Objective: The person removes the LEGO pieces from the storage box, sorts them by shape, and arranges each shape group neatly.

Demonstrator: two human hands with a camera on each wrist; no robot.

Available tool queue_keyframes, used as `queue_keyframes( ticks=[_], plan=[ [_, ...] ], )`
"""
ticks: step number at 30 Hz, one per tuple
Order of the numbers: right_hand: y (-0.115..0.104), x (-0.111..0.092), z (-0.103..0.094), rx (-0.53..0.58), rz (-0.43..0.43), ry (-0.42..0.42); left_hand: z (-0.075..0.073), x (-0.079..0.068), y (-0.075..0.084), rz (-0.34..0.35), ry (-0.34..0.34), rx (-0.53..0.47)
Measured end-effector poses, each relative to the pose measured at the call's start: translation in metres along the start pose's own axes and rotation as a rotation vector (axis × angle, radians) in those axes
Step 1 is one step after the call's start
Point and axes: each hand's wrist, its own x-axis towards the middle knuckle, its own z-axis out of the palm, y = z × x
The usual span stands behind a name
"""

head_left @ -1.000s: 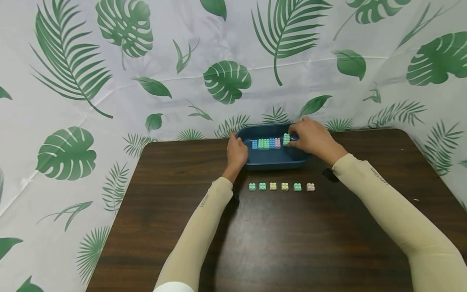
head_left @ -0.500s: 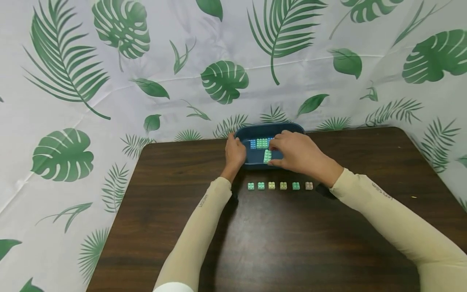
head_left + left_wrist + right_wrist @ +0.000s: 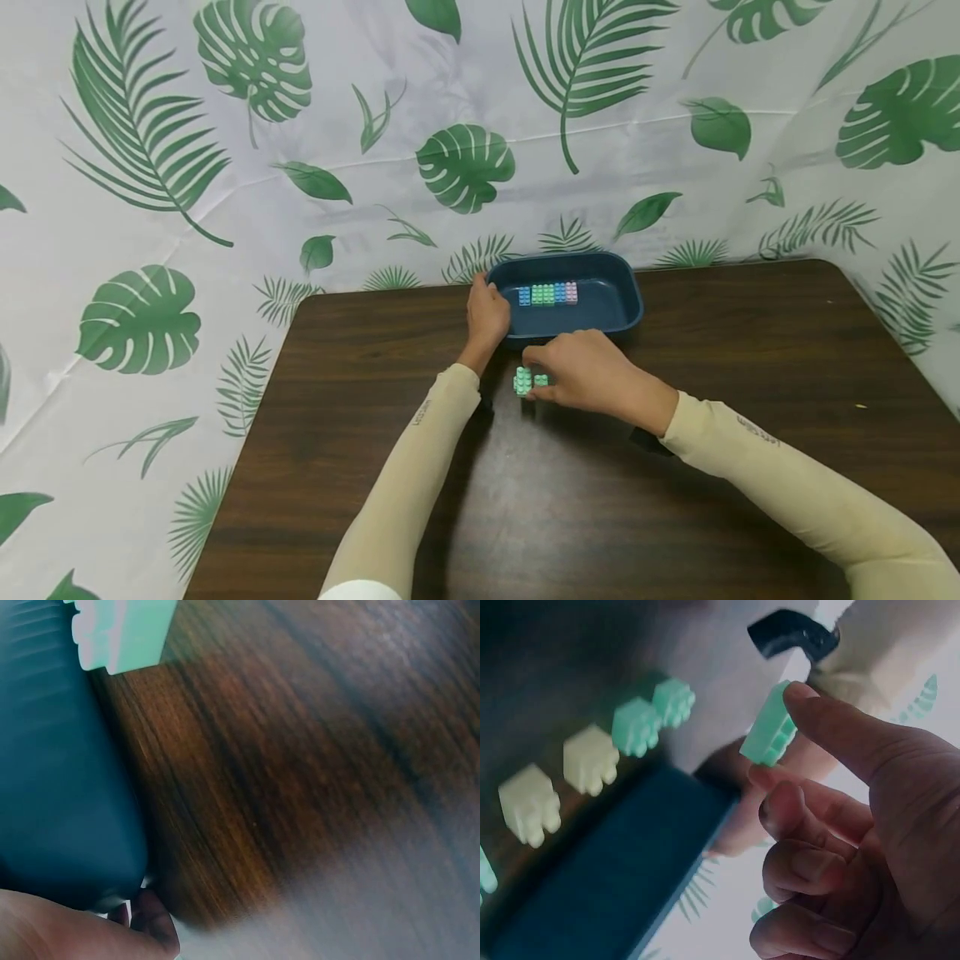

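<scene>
The right hand (image 3: 588, 371) has come out of the tray (image 3: 609, 315), over its near wall and down to the left, bringing the long green block (image 3: 522, 382) with it. A second ago that block was inside the tray; now it is at the fingertips, to the hand's left, over the left end of the row of small blocks on the worktop (image 3: 360, 433). So the lifting-out looks done, and the block is not yet let go. A small green block (image 3: 541, 381) shows just inside the pinch. The left hand (image 3: 487, 312) grips the tray's end, with the blue, green and pink blocks (image 3: 549, 294) lying to its right.

The head view hides most of the row behind the right hand; the right wrist view shows two yellow blocks (image 3: 591, 760) there, and the thumb nearly closed on the long block against a finger, the other fingers curled. Whether it touches a block beneath, I cannot tell. The left wrist view alone shows the left hand's fingers close against the tray's corner.
</scene>
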Motion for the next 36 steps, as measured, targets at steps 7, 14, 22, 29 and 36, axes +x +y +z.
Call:
queue_keyframes(
  ticks=[7, 14, 22, 29, 36],
  plan=[
    [-0.008, -0.005, 0.015, 0.011, 0.003, -0.004, 0.001, 0.001, -0.001, -0.002, -0.004, 0.001],
    [-0.017, -0.006, 0.031, -0.008, 0.020, -0.036, 0.003, 0.002, -0.003, -0.007, -0.009, -0.003],
    [-0.023, -0.006, 0.041, -0.044, 0.061, -0.037, 0.003, 0.003, -0.004, -0.005, -0.006, 0.004],
    [-0.022, -0.005, 0.045, -0.058, 0.069, -0.027, 0.001, 0.004, -0.004, -0.015, -0.005, 0.004],
    [-0.020, -0.005, 0.048, -0.078, 0.056, -0.023, -0.001, 0.005, -0.002, -0.027, 0.002, 0.009]
  ],
)
